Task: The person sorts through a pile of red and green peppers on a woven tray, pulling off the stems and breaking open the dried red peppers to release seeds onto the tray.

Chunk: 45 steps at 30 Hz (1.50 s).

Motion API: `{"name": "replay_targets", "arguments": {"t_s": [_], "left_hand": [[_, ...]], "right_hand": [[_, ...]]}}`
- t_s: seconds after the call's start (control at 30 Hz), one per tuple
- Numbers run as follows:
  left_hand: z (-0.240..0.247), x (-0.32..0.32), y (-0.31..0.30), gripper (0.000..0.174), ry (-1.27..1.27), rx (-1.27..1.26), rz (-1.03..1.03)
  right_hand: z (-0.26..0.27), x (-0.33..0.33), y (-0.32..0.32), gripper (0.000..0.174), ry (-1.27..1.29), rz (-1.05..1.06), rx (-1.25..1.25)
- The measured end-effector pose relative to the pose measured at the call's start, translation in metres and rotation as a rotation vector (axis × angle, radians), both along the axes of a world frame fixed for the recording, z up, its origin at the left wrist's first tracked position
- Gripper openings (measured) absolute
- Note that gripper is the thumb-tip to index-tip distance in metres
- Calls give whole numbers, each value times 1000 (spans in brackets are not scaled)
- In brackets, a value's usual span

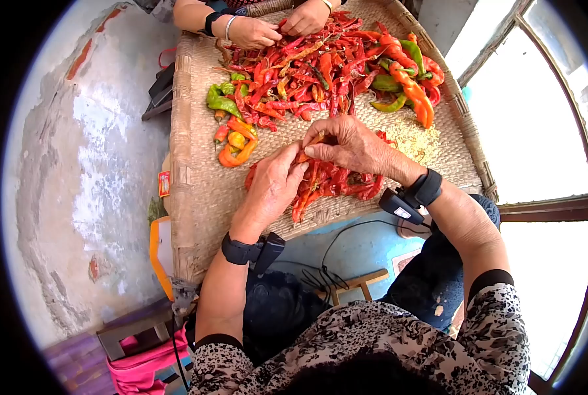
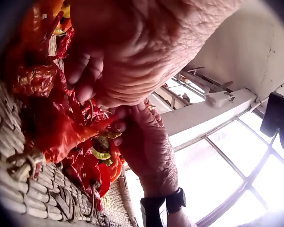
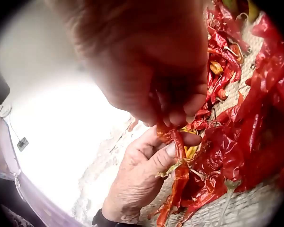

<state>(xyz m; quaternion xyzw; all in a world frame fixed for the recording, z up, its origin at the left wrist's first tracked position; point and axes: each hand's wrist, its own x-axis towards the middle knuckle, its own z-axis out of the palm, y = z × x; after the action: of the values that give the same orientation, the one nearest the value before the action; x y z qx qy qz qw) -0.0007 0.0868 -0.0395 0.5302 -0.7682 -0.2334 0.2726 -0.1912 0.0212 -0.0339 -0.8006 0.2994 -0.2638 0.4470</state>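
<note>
In the head view both hands meet above a small pile of dried red peppers point(image 1: 336, 181) near the tray's front edge. The left hand point(image 1: 271, 187) pinches a red-orange pepper between thumb and fingers; the right wrist view shows this pepper point(image 3: 181, 182) with its pale stem beside the left thumb point(image 3: 144, 170). Fingers of the right hand point(image 1: 356, 148) curl round the upper end of the same pepper, touching close to the left fingertips. In the left wrist view the right hand point(image 2: 149, 146) lies beyond the left hand point(image 2: 132, 52), whose palm hides much of the grip.
The woven tray point(image 1: 198, 158) holds a large heap of red peppers point(image 1: 320, 66), fresh green and orange peppers point(image 1: 409, 85), and pale seeds point(image 1: 416, 141). Another person's hands point(image 1: 277, 27) work at its far edge. A cable point(image 1: 327, 270) hangs below.
</note>
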Motion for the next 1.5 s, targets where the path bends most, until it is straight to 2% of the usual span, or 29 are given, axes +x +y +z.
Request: {"name": "replay_targets", "arguments": {"t_s": [0.03,0.1,0.13,0.23,0.3,0.33,0.4,0.43,0.5,0.53,0.57,0.6,0.67,0.73,0.77,0.83,0.87,0.9,1.0,1.03,1.1,1.17,1.23,1.27,1.3,1.37,1.43,1.5], "left_hand": [[2,-3,1,32,168,2,70],[1,0,-6,31,201,-61,144],[-4,5,-10,29,239,-86,185],[-5,2,-11,26,338,-53,230],[-8,-2,-11,21,730,139,206],[-12,0,-12,21,728,143,204],[-18,7,-16,17,553,113,241],[-17,8,-16,17,551,116,239],[-13,9,-15,15,135,-84,219],[-16,10,-15,15,133,-83,215],[-22,13,-14,16,-110,-162,134],[-23,13,-13,17,-350,-241,54],[-24,12,-11,19,-353,-152,43],[-21,12,-11,21,-357,-61,33],[-17,11,-12,22,-288,-29,37],[-8,8,-11,24,-218,5,42],[-4,5,-10,23,-68,-18,68],[-3,4,-9,23,81,-41,95],[-6,12,-15,26,147,-162,175],[-1,17,-16,34,275,-73,168],[1,25,-22,42,445,-69,216],[-5,42,-28,47,390,-111,221],[5,42,-26,44,58,-229,307],[11,41,-19,40,150,-70,282],[18,40,-12,40,147,-72,285],[23,39,-4,31,-237,-73,56],[8,40,0,28,-253,-84,16],[3,40,3,27,-436,-146,-82]], "right_hand": [[6,-4,-2,19,-70,-21,168],[20,-12,-10,15,-28,-90,226],[15,-15,-17,17,-25,-129,152],[17,-19,-24,17,-46,-173,156],[15,-21,-25,16,-56,-181,158],[17,-23,-26,16,19,-161,94],[19,-27,-26,14,120,-166,-34],[22,-28,-25,14,118,-169,-32],[26,-29,-26,18,0,-298,50],[20,-30,-32,26,-88,-354,113],[5,-27,-37,37,-316,-417,102],[10,-27,-33,41,-242,-438,81],[11,-28,-29,45,-168,-456,60],[-1,-28,-28,39,59,-286,-272],[-8,-27,-25,39,59,-286,-269],[-18,-23,-18,29,118,-64,-192],[-24,-19,-14,21,103,-79,-267],[-24,-18,-12,21,104,-77,-266],[-26,-15,-10,21,210,-43,-337],[-27,-15,-9,21,209,-39,-334],[-23,-13,-6,20,126,-112,-268],[-14,-11,0,20,157,-116,-257],[-8,-10,5,26,23,137,-455],[-6,-8,8,26,120,238,-361],[-6,-6,12,26,117,240,-362],[-9,-3,22,23,255,321,-430],[-13,-1,27,16,251,293,-501],[-19,2,26,13,305,254,-558]]}}
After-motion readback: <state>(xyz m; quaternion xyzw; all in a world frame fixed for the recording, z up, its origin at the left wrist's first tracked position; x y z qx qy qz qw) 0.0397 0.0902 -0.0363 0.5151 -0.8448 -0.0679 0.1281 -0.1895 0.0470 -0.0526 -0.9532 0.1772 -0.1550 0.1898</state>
